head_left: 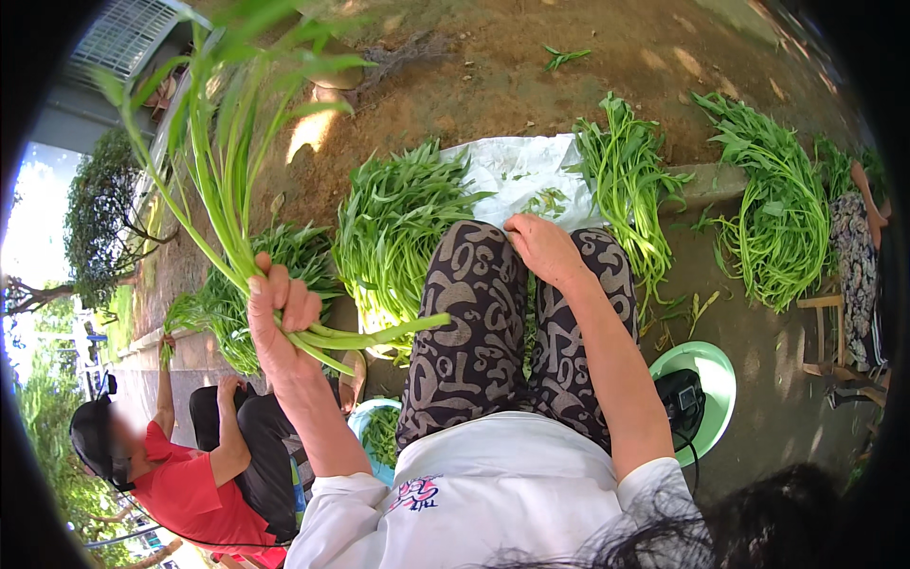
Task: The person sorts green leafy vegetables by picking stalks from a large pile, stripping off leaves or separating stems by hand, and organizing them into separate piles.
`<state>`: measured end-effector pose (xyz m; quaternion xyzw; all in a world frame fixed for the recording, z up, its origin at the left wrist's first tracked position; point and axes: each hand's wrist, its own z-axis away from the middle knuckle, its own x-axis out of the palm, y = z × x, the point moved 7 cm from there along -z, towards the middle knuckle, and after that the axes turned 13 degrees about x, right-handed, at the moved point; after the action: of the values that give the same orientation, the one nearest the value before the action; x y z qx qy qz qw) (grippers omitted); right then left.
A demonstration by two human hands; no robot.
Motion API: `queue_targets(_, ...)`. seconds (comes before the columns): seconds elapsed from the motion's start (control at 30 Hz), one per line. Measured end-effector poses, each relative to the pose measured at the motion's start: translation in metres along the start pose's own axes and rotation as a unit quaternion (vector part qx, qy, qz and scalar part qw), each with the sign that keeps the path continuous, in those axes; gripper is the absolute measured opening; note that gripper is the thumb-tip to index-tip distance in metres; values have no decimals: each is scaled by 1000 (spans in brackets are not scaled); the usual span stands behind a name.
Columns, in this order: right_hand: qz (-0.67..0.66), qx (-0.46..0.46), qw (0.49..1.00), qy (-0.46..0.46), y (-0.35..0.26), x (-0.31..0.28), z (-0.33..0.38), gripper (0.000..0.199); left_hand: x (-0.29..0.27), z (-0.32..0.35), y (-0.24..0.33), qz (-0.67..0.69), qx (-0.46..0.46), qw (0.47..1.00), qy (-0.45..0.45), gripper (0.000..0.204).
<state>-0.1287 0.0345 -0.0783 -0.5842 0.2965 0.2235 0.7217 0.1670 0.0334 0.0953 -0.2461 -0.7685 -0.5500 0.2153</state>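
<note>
A bunch of water spinach point(223, 180) stands raised at the left, gripped near its stem ends by my left hand point(282, 308). Its leafy tops blur at the upper edge, and the pale cut stems poke out to the right below my fist. My right hand point(548, 248) rests on my knees with its fingers bent downward; the undersides are hidden, so anything in them does not show. Just beyond my knees, a white plastic sheet point(521, 171) carries a few loose leaves. A large heap of water spinach point(393, 228) lies left of the sheet, a smaller pile point(626, 180) on its right.
A light green basin point(716, 379) with a black device inside sits by my right side. A light blue basin point(365, 417) holds greens at my left. Another heap point(777, 209) lies farther right, near a wooden stool point(823, 370). A person in red point(199, 488) sits at left.
</note>
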Motion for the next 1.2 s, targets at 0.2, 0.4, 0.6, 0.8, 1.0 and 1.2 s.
queue_targets(0.2,-194,49,980,1,14,-24,-5,20,53,31,-55,-54,-54,997,-29,24)
queue_targets(0.4,-406,10,907,-109,-8,-41,21,22,51,53,-107,-133,-70,989,-3,19)
queue_targets(0.6,-477,-31,847,-231,-73,-22,49,60,46,63,-144,-342,18,938,-57,29)
queue_targets(0.8,-528,-34,831,-169,-65,-8,57,38,44,103,-182,-426,2,898,-112,41)
queue_targets(1.0,-576,54,798,-172,-47,-17,63,29,48,123,-191,-316,-133,923,-175,37)
queue_targets(1.2,-580,67,784,-212,-55,-39,72,34,63,127,-179,-206,-184,929,-248,41)
